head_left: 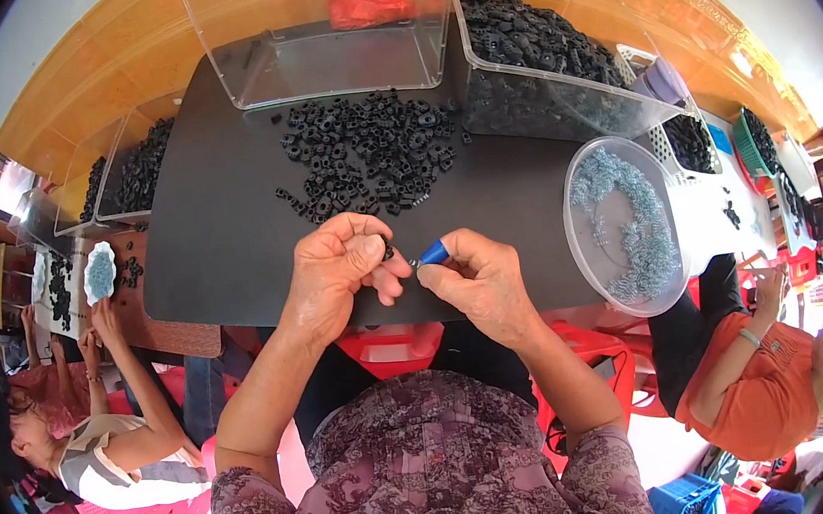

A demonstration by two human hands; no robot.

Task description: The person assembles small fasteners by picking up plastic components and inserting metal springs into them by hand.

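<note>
Over the near edge of the dark table, my left hand pinches a small black plastic part between thumb and fingertips. Close beside it is my right hand, with thumb and index finger pressed together. A blue tapered piece sits at the index fingertip like a cap. From its point a tiny metal spring sticks out toward the black part; whether they touch is too small to tell. Just beyond my hands lies a loose pile of black plastic parts.
To the right a clear oval tub holds many small springs. At the back stand a clear bin and another bin heaped with black parts. Co-workers sit at left and right; a white dish is at left.
</note>
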